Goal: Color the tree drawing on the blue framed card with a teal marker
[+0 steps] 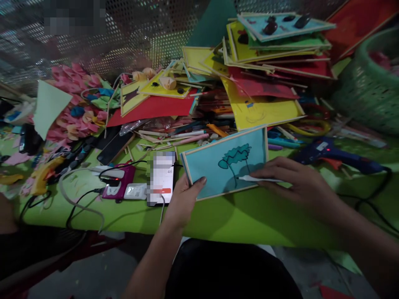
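A light blue card with a wooden stick frame and a dark tree drawing lies tilted on the green table. My left hand grips the card's lower left corner, thumb on top. My right hand rests on the card's right side and pinches a thin white pen, whose tip touches the base of the tree trunk.
A phone lies left of the card, next to a pink power bank with cables. A blue glue gun lies at right. Stacks of framed coloured cards, pens, paper flowers and a green basket fill the back.
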{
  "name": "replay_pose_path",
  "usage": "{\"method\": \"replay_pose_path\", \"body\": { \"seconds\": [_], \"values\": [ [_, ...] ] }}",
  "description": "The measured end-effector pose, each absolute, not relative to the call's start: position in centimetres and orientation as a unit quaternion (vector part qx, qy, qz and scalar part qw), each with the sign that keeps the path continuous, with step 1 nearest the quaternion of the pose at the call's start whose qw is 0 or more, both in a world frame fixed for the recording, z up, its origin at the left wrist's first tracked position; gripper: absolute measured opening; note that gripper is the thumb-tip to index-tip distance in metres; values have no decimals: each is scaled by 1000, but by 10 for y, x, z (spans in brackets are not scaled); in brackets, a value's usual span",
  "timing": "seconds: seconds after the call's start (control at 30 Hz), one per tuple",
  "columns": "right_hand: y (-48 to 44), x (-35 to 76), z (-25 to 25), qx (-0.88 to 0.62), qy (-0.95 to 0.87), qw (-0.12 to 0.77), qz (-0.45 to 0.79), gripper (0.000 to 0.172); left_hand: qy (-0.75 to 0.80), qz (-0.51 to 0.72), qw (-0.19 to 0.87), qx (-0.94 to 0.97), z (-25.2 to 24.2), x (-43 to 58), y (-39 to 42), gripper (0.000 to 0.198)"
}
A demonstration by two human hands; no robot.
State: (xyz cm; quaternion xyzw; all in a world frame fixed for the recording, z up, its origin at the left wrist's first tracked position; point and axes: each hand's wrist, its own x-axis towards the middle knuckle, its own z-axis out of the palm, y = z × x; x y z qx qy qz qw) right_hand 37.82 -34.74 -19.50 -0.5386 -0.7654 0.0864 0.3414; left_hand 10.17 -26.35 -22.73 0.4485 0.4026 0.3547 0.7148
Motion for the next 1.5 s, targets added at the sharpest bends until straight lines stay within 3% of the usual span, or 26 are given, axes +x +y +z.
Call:
{"method": "replay_pose_path", "body": {
  "seconds": [1.5],
  "values": [
    [-344, 379, -197, -523, -782, 323, 105, 16, 413, 369, 712, 431, -226, 103, -265, 50]
  ]
}}
